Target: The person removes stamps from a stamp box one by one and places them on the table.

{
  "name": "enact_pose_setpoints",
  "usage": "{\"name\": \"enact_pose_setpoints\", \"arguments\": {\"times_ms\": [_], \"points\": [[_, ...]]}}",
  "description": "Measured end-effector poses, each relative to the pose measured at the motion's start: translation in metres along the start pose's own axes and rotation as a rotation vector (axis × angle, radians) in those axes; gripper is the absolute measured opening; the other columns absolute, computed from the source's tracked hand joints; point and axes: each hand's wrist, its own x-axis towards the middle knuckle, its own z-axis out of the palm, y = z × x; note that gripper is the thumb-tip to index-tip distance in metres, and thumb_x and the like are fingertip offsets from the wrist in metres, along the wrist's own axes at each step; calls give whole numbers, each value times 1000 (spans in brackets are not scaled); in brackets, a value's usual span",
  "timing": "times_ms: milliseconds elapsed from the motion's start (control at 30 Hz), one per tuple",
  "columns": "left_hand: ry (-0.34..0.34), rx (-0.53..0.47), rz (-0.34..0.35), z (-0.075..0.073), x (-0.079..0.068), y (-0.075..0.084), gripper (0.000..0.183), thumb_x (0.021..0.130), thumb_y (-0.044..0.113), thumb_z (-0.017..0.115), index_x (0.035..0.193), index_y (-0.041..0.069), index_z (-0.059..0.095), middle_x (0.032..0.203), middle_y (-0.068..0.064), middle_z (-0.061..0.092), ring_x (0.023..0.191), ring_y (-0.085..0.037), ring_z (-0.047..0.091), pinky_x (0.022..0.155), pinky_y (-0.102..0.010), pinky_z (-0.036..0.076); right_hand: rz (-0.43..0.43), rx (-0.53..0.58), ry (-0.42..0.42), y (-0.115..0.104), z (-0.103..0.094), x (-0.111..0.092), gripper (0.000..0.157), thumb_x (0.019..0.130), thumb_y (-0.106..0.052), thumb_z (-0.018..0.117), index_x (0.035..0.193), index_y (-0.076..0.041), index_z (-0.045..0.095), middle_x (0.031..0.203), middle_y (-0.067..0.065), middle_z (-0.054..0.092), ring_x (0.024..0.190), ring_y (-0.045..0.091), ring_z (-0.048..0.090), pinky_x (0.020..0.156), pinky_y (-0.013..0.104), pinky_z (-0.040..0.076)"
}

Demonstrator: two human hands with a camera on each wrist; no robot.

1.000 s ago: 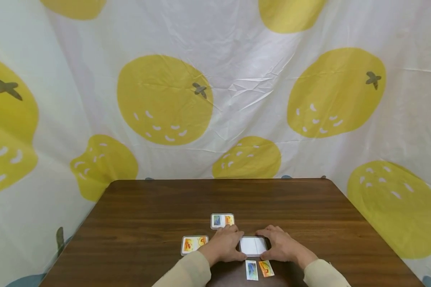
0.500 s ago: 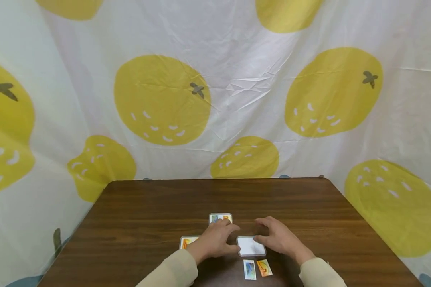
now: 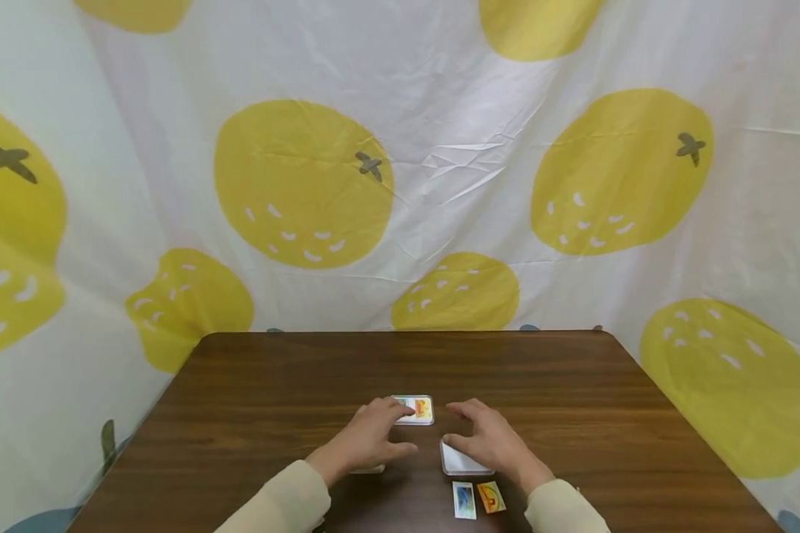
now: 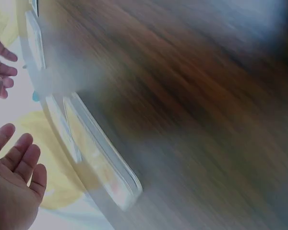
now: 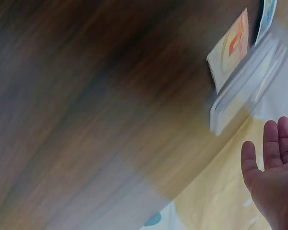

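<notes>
My left hand (image 3: 367,437) hovers over the left flat clear case (image 3: 370,470), hiding most of it. That hand has loosely spread fingers and holds nothing. Behind it, a second clear case (image 3: 416,410) shows an orange picture; its left part is covered. My right hand (image 3: 490,440) is above the right side of a clear case with a white insert (image 3: 463,460), holding nothing. Nearer to me lie two small stamp-like paper pieces, a blue one (image 3: 464,500) and an orange one (image 3: 491,497). In the right wrist view, my right fingers (image 5: 272,143) are apart from the case (image 5: 249,81).
A dark wood-grain table (image 3: 273,385) bears all the items. Behind and beside it hangs a white cloth (image 3: 440,133) printed with large yellow fruit. Both wrist views are blurred.
A second ago both hands were at the sides of the white-insert case. They have come away from it and moved left, the left hand now covering the left case. The paper pieces stay put.
</notes>
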Motion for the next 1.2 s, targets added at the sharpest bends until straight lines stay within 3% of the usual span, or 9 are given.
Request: {"name": "enact_pose_setpoints", "arguments": {"times_ms": [167,400,700,1033,1200], "points": [[50,-9,22,-8,-11,-12,57,86,36,76,131,4,61,119,-11,60,113,-30,54,94,-52,40,-8,57,-48,-4,10,1,56,84,-27,79,129,2,61,120,16,62,112,37,58,92,55,46],[38,-54,5,-18,-34,-34,57,88,34,74,132,2,59,121,-13,59,115,-32,53,97,-57,38,-17,58,-123,-15,23,6,62,83,-33,79,132,0,60,119,11,61,110,32,58,92,52,46],[58,-71,-29,-25,-58,-54,62,84,35,78,130,-1,59,120,-13,59,114,-36,53,95,-61,37,-93,38,-114,-32,40,17,60,81,-31,82,127,1,62,118,12,63,110,32,60,94,49,46],[54,-48,-38,-20,-66,-67,68,80,38,81,129,-3,59,119,-13,59,115,-37,53,95,-61,38,-152,-40,-115,-39,55,21,62,76,-31,85,125,0,64,117,12,65,109,29,60,95,44,46],[30,-27,-40,-19,-67,-70,70,79,40,82,129,-3,59,118,-14,59,112,-36,53,94,-60,39,-133,-60,-147,-42,60,23,66,76,-34,85,127,0,62,121,13,63,115,31,58,98,45,45]]}}
